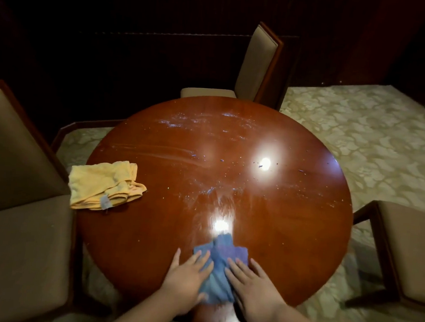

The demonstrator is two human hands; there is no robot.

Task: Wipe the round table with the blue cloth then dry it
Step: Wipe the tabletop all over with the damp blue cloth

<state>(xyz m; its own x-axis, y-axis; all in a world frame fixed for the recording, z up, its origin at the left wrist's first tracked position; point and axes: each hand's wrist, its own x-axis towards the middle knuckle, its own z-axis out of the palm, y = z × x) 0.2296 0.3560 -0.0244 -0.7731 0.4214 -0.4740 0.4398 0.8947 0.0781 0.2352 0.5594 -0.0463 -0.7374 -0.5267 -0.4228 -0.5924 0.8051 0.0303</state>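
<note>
The round table (263, 241) is glossy red-brown wood, with wet streaks and small specks across its far half. A crumpled blue cloth (219, 265) lies near the table's front edge. My left hand (186, 280) lies flat with straight fingers on the cloth's left part. My right hand (249, 288) lies flat on the cloth's right part, fingers straight. Both hands press the cloth against the wood.
A folded yellow cloth (105, 185) sits at the table's left edge. Three padded chairs surround the table: one at the left (13, 196), one at the far side (257, 65), one at the right (408, 247). Patterned carpet (373, 138) covers the floor.
</note>
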